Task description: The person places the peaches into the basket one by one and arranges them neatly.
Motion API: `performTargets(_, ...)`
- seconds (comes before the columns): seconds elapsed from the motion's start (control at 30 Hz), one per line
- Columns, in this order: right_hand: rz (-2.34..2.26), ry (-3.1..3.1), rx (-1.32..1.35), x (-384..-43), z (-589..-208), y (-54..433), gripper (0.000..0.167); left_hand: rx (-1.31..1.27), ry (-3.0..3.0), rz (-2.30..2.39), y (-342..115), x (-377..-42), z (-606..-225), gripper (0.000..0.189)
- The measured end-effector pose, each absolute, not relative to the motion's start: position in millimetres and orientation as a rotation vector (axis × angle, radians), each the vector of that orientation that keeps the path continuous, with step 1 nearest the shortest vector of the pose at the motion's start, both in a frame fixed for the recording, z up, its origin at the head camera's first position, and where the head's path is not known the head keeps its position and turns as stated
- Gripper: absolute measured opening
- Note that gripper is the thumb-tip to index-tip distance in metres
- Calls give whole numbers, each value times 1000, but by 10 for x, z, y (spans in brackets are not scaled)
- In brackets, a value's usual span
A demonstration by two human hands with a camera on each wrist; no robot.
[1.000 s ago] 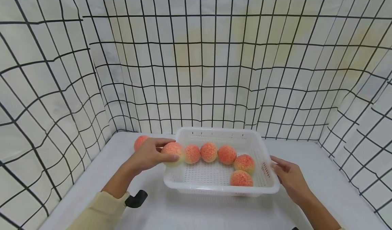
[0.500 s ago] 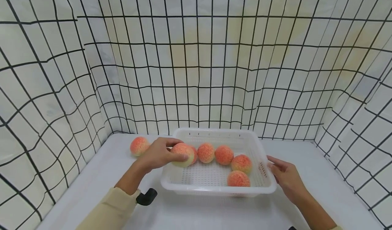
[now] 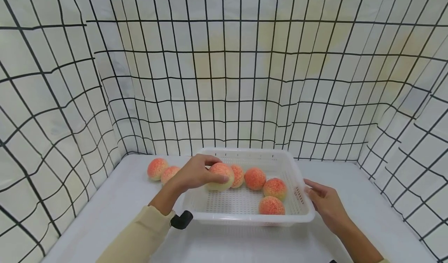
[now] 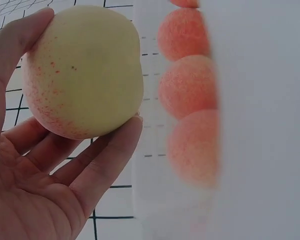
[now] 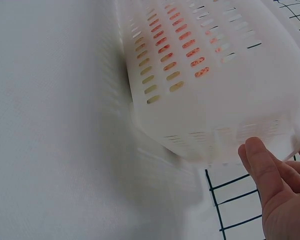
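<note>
My left hand (image 3: 197,172) holds a peach (image 3: 221,176) between thumb and fingers, over the left part of a white plastic basket (image 3: 241,217). In the left wrist view the pale yellow side of this peach (image 4: 85,72) faces the camera. Several red-orange peaches (image 3: 255,178) lie inside the basket along its back and right. The held one hides part of that row. My right hand (image 3: 327,204) is at the basket's right end, thumb at the rim and fingers against the slotted outer wall (image 5: 215,100) in the right wrist view.
Two more peaches, one reddish (image 3: 157,169) and one partly behind my left wrist (image 3: 169,173), sit on the white table (image 3: 140,200) left of the basket. Black grid netting (image 3: 231,99) over white sheeting encloses the back and both sides.
My left hand has moved right with the peach, farther over the basket. The second peach on the table has come into sight behind it. The right hand stays at the basket's end.
</note>
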State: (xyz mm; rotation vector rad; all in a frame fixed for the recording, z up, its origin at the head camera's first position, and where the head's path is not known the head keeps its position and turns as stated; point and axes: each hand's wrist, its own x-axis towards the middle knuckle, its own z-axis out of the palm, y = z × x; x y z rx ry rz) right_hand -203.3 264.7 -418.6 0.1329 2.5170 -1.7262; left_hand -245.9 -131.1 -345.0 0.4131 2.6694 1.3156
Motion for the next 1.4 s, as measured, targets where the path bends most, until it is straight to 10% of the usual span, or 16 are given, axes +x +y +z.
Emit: performTargets(1.4,-1716,2503,197,-2048,-4184,2648,52,544,2483,1138,-628,-2944,-3591,50)
